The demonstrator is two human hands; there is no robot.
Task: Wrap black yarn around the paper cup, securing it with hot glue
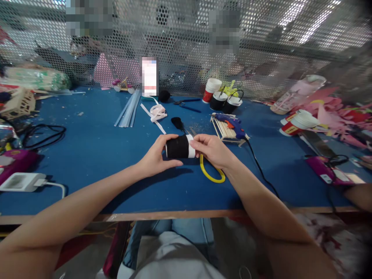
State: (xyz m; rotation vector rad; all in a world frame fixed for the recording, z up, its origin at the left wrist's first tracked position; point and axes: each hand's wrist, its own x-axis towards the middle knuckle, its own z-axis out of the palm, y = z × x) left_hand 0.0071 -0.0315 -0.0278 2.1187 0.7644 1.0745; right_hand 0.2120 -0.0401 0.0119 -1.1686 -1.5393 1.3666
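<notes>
A paper cup (pixel 178 147) wrapped in black material lies sideways between my hands, low over the blue table. My left hand (pixel 157 157) is closed around its left end, with the thumb below and the fingers over the top. At the white band of the cup's right end, my right hand (pixel 211 149) pinches with thumb and fingers. Under the right hand shows a yellow scissor handle (pixel 213 179); the hand partly hides the scissors. Just behind the cup lies a small black fuzzy piece (pixel 177 123).
Behind the cup lie a white ribbon (pixel 158 112), clear glue sticks (pixel 129 110) and blue-handled pliers (pixel 187 104). A blue glue gun (pixel 232 123) rests on a wooden stick rack (pixel 222 131), its cord trailing right. Black-wrapped cups (pixel 217 101) stand before the perforated metal screen (pixel 183 46).
</notes>
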